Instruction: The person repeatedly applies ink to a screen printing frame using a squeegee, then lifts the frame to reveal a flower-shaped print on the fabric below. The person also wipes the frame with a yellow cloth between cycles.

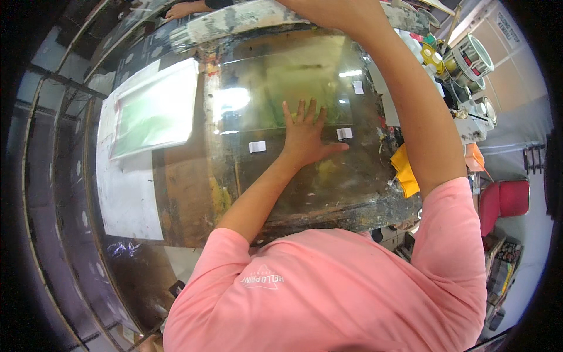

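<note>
The left hand (305, 136), fingers spread apart, lies palm-down over the near edge of the clear sheet (281, 88) on the worktop (182, 193), apparently to keep it flat. White tabs (257, 146) border the sheet, presumably as alignment stops. The right hand (319, 10) is cropped at the upper edge; its finger state cannot be told.

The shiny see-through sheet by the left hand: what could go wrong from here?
The shiny sheet might shift if the left hand, spread at its near edge, slides. The thumb could nudge the small white piece beside it. The outstretched right arm might knock the metal cans if it swings outward, though the gap is hard to judge.
</note>
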`<state>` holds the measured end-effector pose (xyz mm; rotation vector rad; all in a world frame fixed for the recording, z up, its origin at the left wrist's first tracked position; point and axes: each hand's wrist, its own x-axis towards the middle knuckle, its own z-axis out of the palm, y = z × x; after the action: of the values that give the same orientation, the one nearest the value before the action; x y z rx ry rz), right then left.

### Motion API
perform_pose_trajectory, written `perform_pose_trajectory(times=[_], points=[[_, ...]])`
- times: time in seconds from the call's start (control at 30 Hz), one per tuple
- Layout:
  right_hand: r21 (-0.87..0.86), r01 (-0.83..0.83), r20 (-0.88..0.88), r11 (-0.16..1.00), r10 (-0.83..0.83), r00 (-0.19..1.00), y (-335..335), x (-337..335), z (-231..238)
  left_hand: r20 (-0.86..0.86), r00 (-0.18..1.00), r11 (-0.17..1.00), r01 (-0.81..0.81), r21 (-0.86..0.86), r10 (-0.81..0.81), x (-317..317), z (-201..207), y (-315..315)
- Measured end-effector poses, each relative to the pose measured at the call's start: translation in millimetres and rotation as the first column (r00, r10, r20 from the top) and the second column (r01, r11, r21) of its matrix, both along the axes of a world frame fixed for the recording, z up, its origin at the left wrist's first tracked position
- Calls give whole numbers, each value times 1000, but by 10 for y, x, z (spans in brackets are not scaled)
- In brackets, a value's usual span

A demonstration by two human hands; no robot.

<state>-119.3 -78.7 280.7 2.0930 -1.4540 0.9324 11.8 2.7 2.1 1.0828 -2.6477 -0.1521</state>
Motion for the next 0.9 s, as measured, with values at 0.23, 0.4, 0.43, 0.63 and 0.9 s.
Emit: perform_pose_trajectory(times=[0.23,0.4,0.43,0.63,0.9], points=[[-42,-35,10,998,36,999,-73,13,36,-36,999,1000,5,-7,-5,-96,-19,134],[-13,-3,19,1000,4,1000,-42,49,80,-101,995,1000,13,-23,-15,-98,-42,125],[-20,-5,13,1000,5,1000,-54,42,72,-105,994,1000,17,-25,-20,-107,-38,121],[96,49,19,994,-51,999,27,124,140,-101,994,999,26,-32,-29,-118,8,125],[50,42,-9,998,-42,999,5,71,32,-62,997,999,44,-14,-45,-118,-37,135]])
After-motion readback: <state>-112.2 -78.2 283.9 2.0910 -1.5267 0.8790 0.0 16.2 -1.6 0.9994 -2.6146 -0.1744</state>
